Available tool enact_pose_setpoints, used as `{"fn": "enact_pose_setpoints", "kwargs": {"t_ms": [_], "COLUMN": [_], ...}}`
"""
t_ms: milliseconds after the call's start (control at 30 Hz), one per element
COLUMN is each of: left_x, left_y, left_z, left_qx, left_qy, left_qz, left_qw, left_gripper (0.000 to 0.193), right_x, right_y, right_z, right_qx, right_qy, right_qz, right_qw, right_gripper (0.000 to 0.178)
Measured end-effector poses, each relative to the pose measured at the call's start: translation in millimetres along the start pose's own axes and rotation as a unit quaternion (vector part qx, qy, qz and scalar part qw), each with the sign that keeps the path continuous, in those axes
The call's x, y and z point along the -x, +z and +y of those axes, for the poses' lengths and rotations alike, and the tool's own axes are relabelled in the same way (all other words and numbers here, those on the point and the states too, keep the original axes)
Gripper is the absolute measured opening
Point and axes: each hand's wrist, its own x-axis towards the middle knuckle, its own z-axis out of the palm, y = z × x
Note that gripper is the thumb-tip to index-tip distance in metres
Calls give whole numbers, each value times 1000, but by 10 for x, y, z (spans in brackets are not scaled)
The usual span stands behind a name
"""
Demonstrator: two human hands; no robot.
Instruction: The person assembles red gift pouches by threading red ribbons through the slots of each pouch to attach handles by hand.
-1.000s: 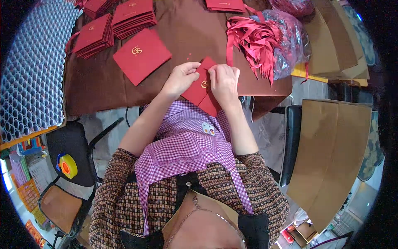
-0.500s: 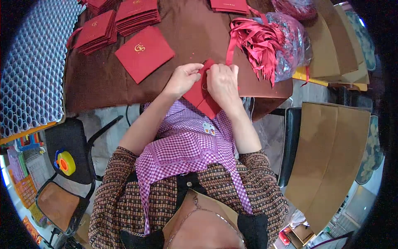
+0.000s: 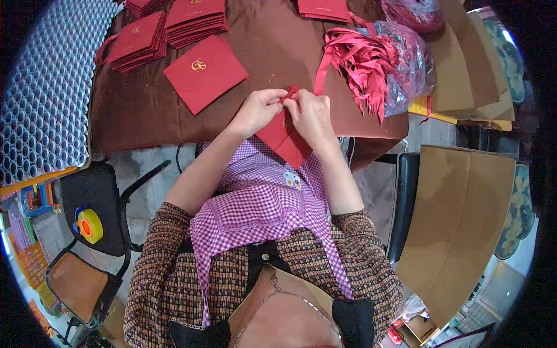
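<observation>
1. Red envelope (image 3: 282, 138) sits at the table (image 3: 139, 110) edge, between my hands.
2. Left hand (image 3: 258, 110) fingers pinch its top corner.
3. Right hand (image 3: 310, 113) fingers clamp the same corner.

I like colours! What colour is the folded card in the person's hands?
The folded card is deep red, held by the left hand and right hand; the head view shows it.
</observation>
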Motion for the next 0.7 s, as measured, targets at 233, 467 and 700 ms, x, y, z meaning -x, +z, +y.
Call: {"fn": "enact_pose_setpoints", "kwargs": {"t_ms": [233, 467, 700], "left_x": [167, 113, -50], "left_y": [27, -216, -226], "left_z": [354, 459, 292], "left_qx": [-107, -135, -179], "left_qy": [31, 79, 78], "left_qz": [1, -167, -184], "left_qw": [994, 973, 963], "left_gripper": [32, 28, 25], "right_x": [-165, -153, -181], "right_y": [-456, -465, -402], "right_z": [79, 208, 245], "right_qx": [2, -76, -130], "right_qy": [-113, -179, -164], "right_qz": [-39, -80, -111], "right_qw": [993, 978, 971], "right_gripper": [14, 16, 13]}}
